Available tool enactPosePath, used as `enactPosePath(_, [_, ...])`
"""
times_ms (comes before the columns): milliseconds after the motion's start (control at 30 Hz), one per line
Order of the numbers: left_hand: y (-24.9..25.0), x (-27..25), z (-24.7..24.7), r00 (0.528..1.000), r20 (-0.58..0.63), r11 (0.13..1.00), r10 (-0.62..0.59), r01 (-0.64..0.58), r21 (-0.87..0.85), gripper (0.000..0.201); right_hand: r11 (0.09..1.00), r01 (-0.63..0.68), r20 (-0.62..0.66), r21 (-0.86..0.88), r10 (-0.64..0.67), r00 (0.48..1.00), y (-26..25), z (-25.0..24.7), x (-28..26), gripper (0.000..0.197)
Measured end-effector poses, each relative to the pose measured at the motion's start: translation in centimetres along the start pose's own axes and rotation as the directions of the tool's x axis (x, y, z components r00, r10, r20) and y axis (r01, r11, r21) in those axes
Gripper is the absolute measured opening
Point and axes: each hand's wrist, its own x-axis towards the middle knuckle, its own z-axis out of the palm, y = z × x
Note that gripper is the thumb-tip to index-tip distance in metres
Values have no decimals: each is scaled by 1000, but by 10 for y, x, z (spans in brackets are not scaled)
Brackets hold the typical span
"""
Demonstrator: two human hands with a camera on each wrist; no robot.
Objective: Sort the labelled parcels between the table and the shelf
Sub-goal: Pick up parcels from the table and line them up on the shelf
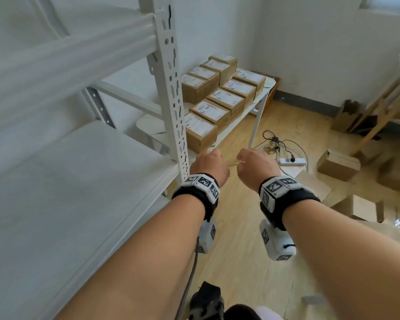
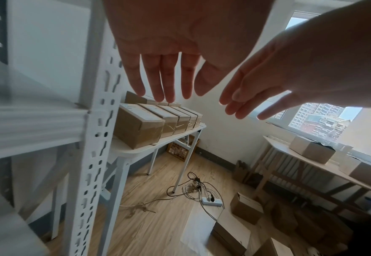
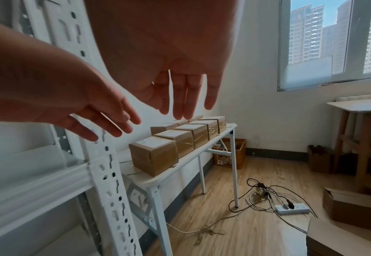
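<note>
— Parcels (image 1: 217, 100) in two rows along the white table (image 1: 262, 94), just past the corner post of the shelf (image 1: 79, 172). Brown cartons, each with a white label on top and clear tape across the seams.

— And the hands?

— Both out in front, between shelf post and table. Left hand (image 2: 169, 52) flat, fingers straight and slightly spread, holding nothing. Right hand (image 3: 171, 60) the same: fingers extended, palm down, nothing in it. No contact with any parcel yet; well short of the nearest one.

— Nearest one being?

— Nearest parcel (image 3: 154, 155), at the table's near end, close to the edge, touching its neighbour in the row behind.

— Heavy?

— Hard to judge from outside. Small, square-cornered, taped shut, so probably rigid and unlikely to sag. Weight unknown; best treated as possibly dense.

— Slippery?

— Plain cardboard on the side faces, likely decent friction. Taped strips and the glossy label likely slicker, so better avoided.

— Where to take hold, then?

— Two opposite bare side faces, one palm on each, low enough to support from beneath if heavier than expected. Free outer face toward the table edge easy to reach; inner face tight against the next carton, so probably a slide outward first. Label kept upward and uncovered for reading.
</note>
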Motion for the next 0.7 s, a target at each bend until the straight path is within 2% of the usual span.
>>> enactPosePath(133, [16, 43, 0, 1000, 2, 1000, 28, -27, -9, 41, 995, -69, 23, 77, 68, 997, 20, -3, 45, 31])
enactPosePath(267, [32, 93, -1, 999, -36, 1000, 3, -4, -22, 40, 992, -72, 96, 107, 62, 993, 37, -9, 97, 32])
enactPosePath(533, [81, 223, -8, 984, -91, 983, -153, 143, -112, 38, 986, 80, 117, 149, -98, 988, 84, -42, 238, 35])
enactPosePath(700, [112, 296, -5, 950, -136, 951, -283, 259, -170, 39, 976, 172, 169, 136, -194, 966, 117, -69, 320, 32])
